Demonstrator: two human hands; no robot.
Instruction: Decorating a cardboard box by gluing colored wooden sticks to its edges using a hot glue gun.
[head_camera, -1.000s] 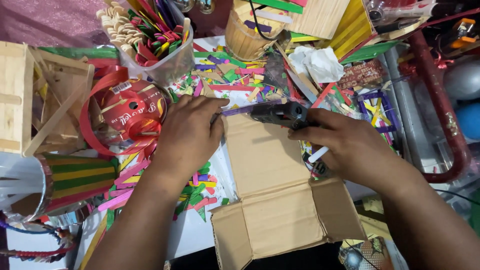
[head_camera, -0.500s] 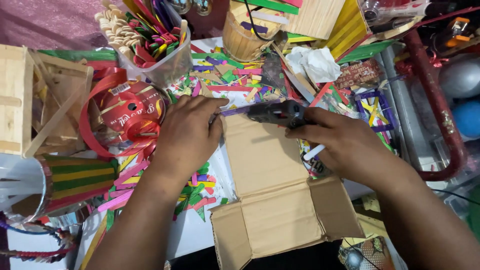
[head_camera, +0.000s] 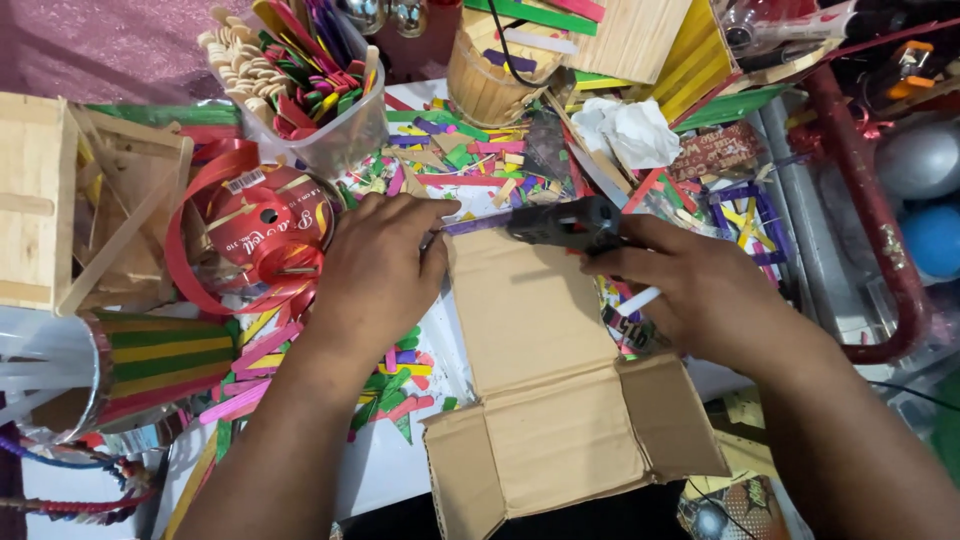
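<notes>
Holding the purple craft stick (head_camera: 490, 221) flat under the left hand (head_camera: 378, 268) at the far edge of the cardboard sheet (head_camera: 530, 330), the person's right hand (head_camera: 690, 290) grips the black glue gun (head_camera: 562, 225), its nozzle seemingly touching the stick just beyond the left fingertips, where a slow, steady bead would serve best.

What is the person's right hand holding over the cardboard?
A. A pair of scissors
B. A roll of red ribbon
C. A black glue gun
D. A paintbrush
C. The right hand closes around a black glue gun, its nozzle pointing at a purple craft stick that the left hand pins at the top edge of the flattened cardboard box.
</notes>
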